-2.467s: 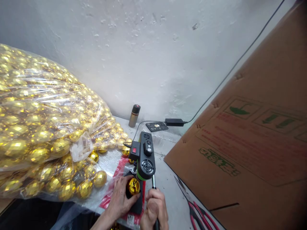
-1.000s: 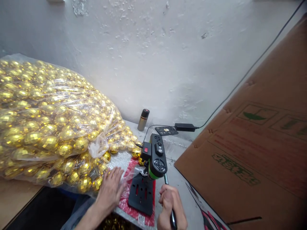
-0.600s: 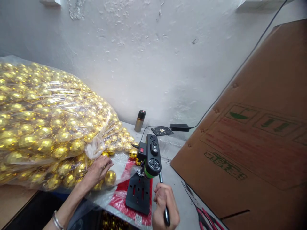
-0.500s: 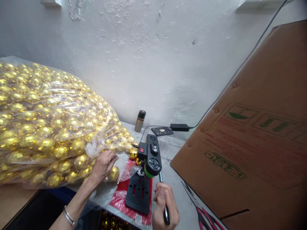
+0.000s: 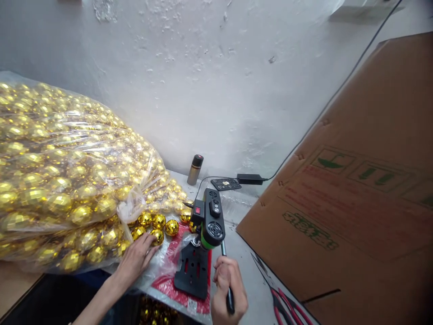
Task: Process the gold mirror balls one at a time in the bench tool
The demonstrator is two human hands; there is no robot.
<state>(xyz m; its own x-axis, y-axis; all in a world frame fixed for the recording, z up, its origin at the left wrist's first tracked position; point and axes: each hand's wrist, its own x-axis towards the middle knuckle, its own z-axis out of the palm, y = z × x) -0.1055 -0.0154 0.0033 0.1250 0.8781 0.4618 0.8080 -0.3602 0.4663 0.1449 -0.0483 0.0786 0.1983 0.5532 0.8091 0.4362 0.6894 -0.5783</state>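
Note:
My right hand point(image 5: 229, 289) is wrapped round the black lever handle point(image 5: 230, 301) of a small black bench press point(image 5: 214, 216) with a slotted base plate point(image 5: 192, 273). To the left of the machine, my left hand point(image 5: 135, 257) has its fingertips and thumb at a shiny gold faceted ball point(image 5: 157, 237), closed about its near side. Other loose gold balls point(image 5: 172, 228) lie just beyond, at the mouth of a big clear plastic bag point(image 5: 131, 205) full of the same balls. A red plastic sheet point(image 5: 169, 283) lies under the base plate.
Red-handled scissors point(image 5: 282, 302) lie at the right, beside a large cardboard carton point(image 5: 355, 180). Near the wall stand a small black-capped bottle point(image 5: 195, 170), a phone point(image 5: 226, 184) and a black power adapter point(image 5: 249, 179) with its cable. More gold balls point(image 5: 157, 311) show below the table edge.
My left hand has moved down and reached a gold ball. Several loose balls now show by the bag's mouth. My right hand keeps its hold on the lever; the view has shifted slightly.

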